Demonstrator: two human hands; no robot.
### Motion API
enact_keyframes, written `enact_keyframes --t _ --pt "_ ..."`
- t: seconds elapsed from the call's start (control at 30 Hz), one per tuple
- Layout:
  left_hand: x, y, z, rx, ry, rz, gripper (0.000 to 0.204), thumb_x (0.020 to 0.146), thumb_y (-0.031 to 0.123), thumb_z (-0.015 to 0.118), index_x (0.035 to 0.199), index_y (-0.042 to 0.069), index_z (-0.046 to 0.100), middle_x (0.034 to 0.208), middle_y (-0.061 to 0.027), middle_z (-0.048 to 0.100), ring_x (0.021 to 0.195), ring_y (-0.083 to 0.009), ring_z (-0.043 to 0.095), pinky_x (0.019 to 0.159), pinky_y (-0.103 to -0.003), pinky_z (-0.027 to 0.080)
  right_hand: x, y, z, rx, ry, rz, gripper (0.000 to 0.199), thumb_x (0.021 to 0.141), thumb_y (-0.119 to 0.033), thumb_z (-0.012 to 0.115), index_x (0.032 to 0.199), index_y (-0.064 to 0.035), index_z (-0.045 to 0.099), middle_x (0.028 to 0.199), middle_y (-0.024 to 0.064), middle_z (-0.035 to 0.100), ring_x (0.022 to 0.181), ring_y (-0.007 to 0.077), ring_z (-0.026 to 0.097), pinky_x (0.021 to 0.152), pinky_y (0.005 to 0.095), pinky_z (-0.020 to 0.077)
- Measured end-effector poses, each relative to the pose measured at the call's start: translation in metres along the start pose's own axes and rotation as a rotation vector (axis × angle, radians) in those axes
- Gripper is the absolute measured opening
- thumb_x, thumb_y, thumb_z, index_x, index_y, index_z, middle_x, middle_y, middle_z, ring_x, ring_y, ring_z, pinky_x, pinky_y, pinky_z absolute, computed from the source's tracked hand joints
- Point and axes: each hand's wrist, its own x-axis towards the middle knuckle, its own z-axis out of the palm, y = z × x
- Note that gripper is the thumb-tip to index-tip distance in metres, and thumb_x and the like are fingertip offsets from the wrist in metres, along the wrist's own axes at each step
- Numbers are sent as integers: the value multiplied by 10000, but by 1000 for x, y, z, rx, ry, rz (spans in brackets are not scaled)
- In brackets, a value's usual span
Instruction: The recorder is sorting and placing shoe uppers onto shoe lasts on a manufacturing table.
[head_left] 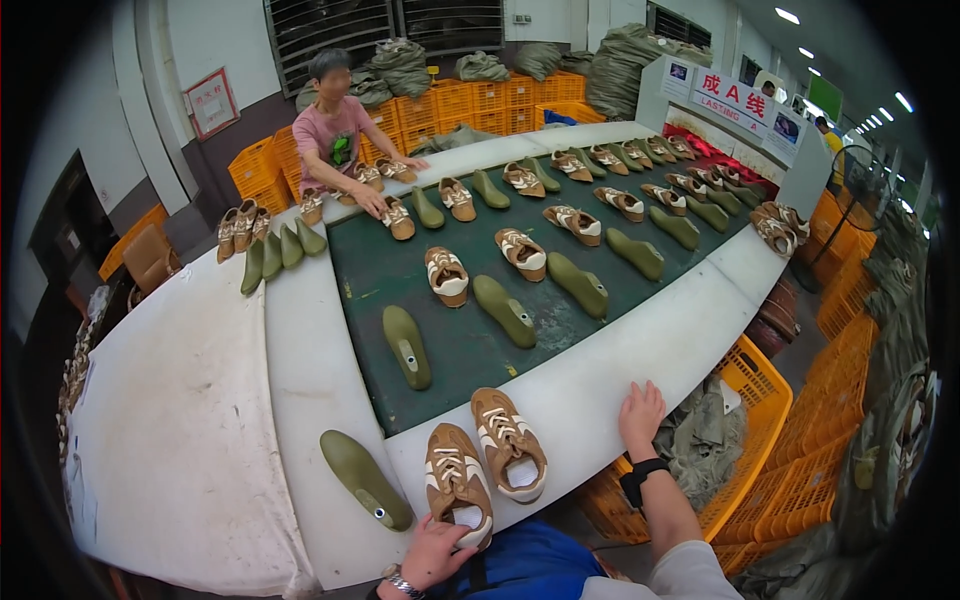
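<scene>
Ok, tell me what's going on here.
The person's left hand touches the heel end of a brown shoe, with a second brown shoe standing beside it and a green shoe last lying to the left. The right hand rests, empty, on the white border. On the far side, a co-worker's hand is at another brown shoe.

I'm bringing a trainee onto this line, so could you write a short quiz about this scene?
1. Which hand touches a brown shoe with white stripes and laces?
2. True or false: the smooth olive-green foot-shaped form nearest the wearer lies left of that shoe.
3. The open orange plastic crate nearest the right hand mostly holds: A) shoes; B) crumpled grey-green fabric; C) foot-shaped forms.

Key: 1. The left hand. 2. True. 3. B.
</scene>
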Motion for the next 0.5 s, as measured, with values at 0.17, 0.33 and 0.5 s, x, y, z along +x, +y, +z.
enact_keyframes --t 0.17,0.33,0.5 --pt "7 -1 -96 -134 137 102 383 714 252 754 1008 52 611 872 -106 632 870 -280 594 862 -397 421 -2 5 1 -20 0 -8 315 833 -169 520 1135 -100 577 1286 165 448 1211 349 379 1007 494 276" --pt "94 -75 -176 98 272 20 450 673 229 759 1031 18 589 929 -158 615 813 -318 602 724 -370 492 -1 7 2 -12 -26 0 321 833 -165 519 1142 -97 573 1288 180 442 1215 358 372 1011 498 272" --pt "221 -180 -190 63 287 -277 422 677 191 716 1045 20 600 934 -187 643 886 -303 624 790 -364 487 0 1 -2 0 -46 -12 335 820 -134 531 1149 -79 562 1316 186 414 1226 367 361 1026 499 257"
